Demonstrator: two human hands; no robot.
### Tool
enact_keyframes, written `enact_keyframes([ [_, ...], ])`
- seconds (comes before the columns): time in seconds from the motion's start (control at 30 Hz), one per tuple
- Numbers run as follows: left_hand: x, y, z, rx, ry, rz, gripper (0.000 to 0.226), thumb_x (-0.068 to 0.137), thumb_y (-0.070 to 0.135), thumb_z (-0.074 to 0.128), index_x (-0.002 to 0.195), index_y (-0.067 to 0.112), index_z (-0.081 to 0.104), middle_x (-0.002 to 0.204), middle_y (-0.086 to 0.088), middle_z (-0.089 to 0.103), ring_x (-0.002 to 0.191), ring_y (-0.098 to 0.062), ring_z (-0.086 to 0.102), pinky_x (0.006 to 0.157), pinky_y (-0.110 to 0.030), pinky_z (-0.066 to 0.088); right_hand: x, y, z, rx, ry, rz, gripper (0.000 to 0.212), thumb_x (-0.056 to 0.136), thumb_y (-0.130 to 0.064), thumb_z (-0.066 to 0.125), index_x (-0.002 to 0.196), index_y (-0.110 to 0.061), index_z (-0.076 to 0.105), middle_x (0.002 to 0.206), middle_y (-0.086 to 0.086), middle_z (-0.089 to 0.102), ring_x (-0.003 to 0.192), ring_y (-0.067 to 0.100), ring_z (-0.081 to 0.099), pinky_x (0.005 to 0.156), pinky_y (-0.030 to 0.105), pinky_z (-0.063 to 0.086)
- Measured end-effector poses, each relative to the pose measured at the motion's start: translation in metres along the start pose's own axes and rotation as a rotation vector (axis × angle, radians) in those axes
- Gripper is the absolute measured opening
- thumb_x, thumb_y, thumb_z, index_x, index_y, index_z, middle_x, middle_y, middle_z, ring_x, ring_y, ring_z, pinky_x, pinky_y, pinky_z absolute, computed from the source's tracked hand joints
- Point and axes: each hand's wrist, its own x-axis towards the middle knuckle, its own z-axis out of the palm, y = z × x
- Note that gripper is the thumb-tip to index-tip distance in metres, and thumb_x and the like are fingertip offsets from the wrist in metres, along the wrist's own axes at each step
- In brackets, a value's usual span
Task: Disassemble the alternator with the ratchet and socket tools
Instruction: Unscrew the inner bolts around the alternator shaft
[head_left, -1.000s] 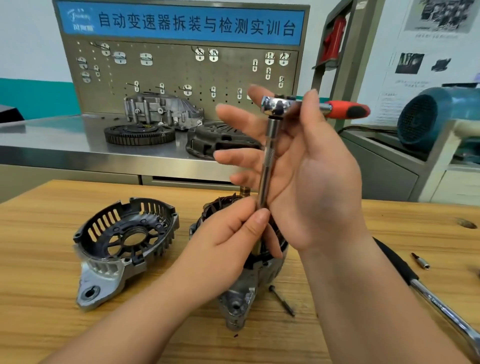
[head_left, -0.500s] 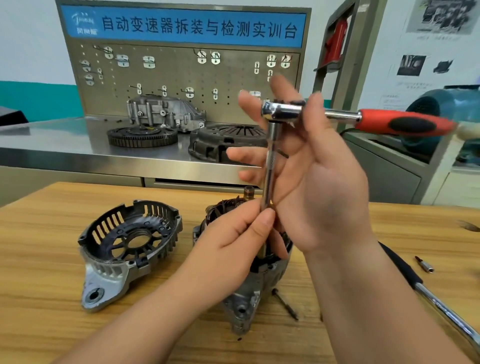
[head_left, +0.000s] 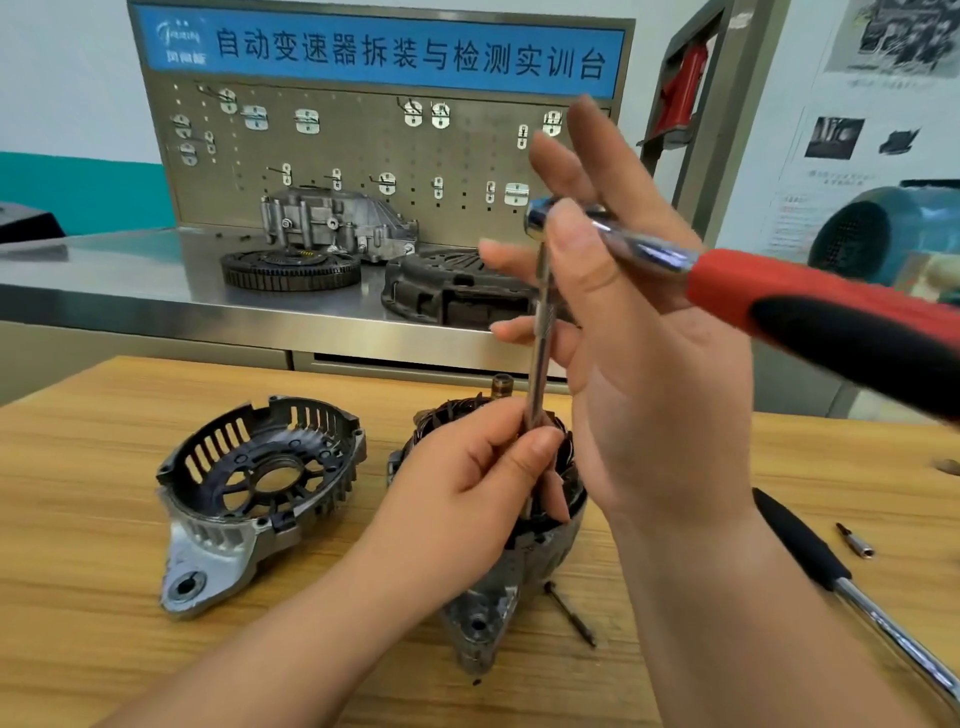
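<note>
Alternator body (head_left: 485, 616) sits near centre on the wooden table (head_left: 78, 519), with its end cover (head_left: 218, 535) off to the left. Left hand (head_left: 467, 483) pinches the extension bar (head_left: 543, 332) low down. Right hand (head_left: 660, 395) pinches the ratchet (head_left: 737, 283) at its head. It seems a hidden bolt is being loosened; next, swing the ratchet, keeping the socket seated.

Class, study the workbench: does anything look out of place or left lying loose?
Two small parts lie loose on the table: a long bolt beside the alternator body, and a small bit near the black-handled bar. Either might roll away or get lost. Nothing looks damaged or spilled.
</note>
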Motion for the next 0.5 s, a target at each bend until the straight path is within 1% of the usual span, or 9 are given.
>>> enact_keyframes([
  [0.1, -0.0013, 0.0011, -0.0007, -0.020, -0.036, 0.007, 0.033, 0.092, 0.037, 0.043, 0.087, 0.010, 0.060, 0.069, 0.007, 0.067, 0.070, -0.032, 0.059, 0.070, -0.047, 0.046, -0.0001, 0.0000, -0.0020, 0.203, 0.040, 0.106, 0.035, 0.093, -0.031, 0.047, 0.127, -0.026, 0.055, 0.127, -0.001, 0.065, 0.084, 0.019, 0.072, 0.061, 0.023, 0.055],
  [0.13, -0.0022, 0.0022, -0.0013, -0.032, -0.048, 0.014, 0.036, 0.093, 0.039, 0.044, 0.085, 0.008, 0.059, 0.070, 0.006, 0.067, 0.071, -0.032, 0.059, 0.071, -0.047, 0.045, 0.0007, -0.0009, -0.0022, 0.258, 0.042, 0.164, 0.035, 0.094, -0.036, 0.045, 0.125, -0.025, 0.056, 0.122, -0.001, 0.068, 0.080, 0.021, 0.072, 0.060, 0.025, 0.054],
  [0.2, -0.0033, 0.0028, -0.0026, -0.051, -0.057, 0.019, 0.037, 0.093, 0.041, 0.043, 0.088, 0.009, 0.060, 0.075, 0.005, 0.068, 0.076, -0.030, 0.059, 0.074, -0.045, 0.046, 0.0023, -0.0017, -0.0031, 0.333, 0.020, 0.288, 0.043, 0.096, -0.044, 0.035, 0.121, -0.017, 0.057, 0.107, 0.003, 0.074, 0.069, 0.020, 0.071, 0.056, 0.026, 0.052],
  [0.27, -0.0028, 0.0018, -0.0027, -0.045, -0.059, 0.015, 0.032, 0.093, 0.037, 0.042, 0.091, 0.011, 0.061, 0.076, 0.006, 0.068, 0.076, -0.027, 0.061, 0.076, -0.044, 0.046, 0.0030, 0.0002, -0.0063, 0.365, -0.018, 0.354, 0.050, 0.101, -0.045, 0.023, 0.112, -0.010, 0.057, 0.093, 0.005, 0.075, 0.061, 0.017, 0.068, 0.052, 0.025, 0.049],
  [0.3, -0.0021, 0.0015, -0.0025, -0.028, -0.062, 0.014, 0.030, 0.092, 0.034, 0.041, 0.089, 0.012, 0.061, 0.072, 0.007, 0.067, 0.074, -0.026, 0.061, 0.075, -0.045, 0.047, 0.0032, 0.0015, -0.0073, 0.371, -0.028, 0.362, 0.051, 0.103, -0.044, 0.020, 0.108, -0.008, 0.056, 0.088, 0.005, 0.075, 0.058, 0.016, 0.067, 0.051, 0.025, 0.049],
  [0.37, -0.0012, 0.0010, -0.0015, 0.001, -0.060, 0.011, 0.028, 0.091, 0.032, 0.041, 0.088, 0.012, 0.060, 0.069, 0.007, 0.067, 0.071, -0.025, 0.061, 0.073, -0.044, 0.047, 0.0021, 0.0034, -0.0062, 0.369, -0.015, 0.343, 0.048, 0.103, -0.043, 0.023, 0.110, -0.008, 0.055, 0.087, 0.005, 0.075, 0.057, 0.015, 0.066, 0.050, 0.024, 0.048],
  [0.43, -0.0010, 0.0005, -0.0011, 0.010, -0.036, 0.019, 0.030, 0.090, 0.031, 0.043, 0.093, 0.010, 0.063, 0.076, 0.003, 0.070, 0.075, -0.024, 0.063, 0.075, -0.043, 0.048, -0.0003, 0.0054, -0.0026, 0.344, 0.028, 0.277, 0.039, 0.101, -0.042, 0.032, 0.113, -0.016, 0.059, 0.093, 0.007, 0.074, 0.061, 0.014, 0.067, 0.049, 0.022, 0.049],
  [0.5, -0.0012, -0.0011, -0.0013, 0.018, 0.005, 0.040, 0.031, 0.090, 0.031, 0.044, 0.100, 0.010, 0.064, 0.086, 0.003, 0.071, 0.081, -0.023, 0.064, 0.076, -0.038, 0.048, -0.0025, 0.0063, 0.0016, 0.307, 0.077, 0.194, 0.030, 0.095, -0.038, 0.044, 0.113, -0.025, 0.064, 0.101, 0.011, 0.072, 0.069, 0.015, 0.069, 0.050, 0.022, 0.050],
])
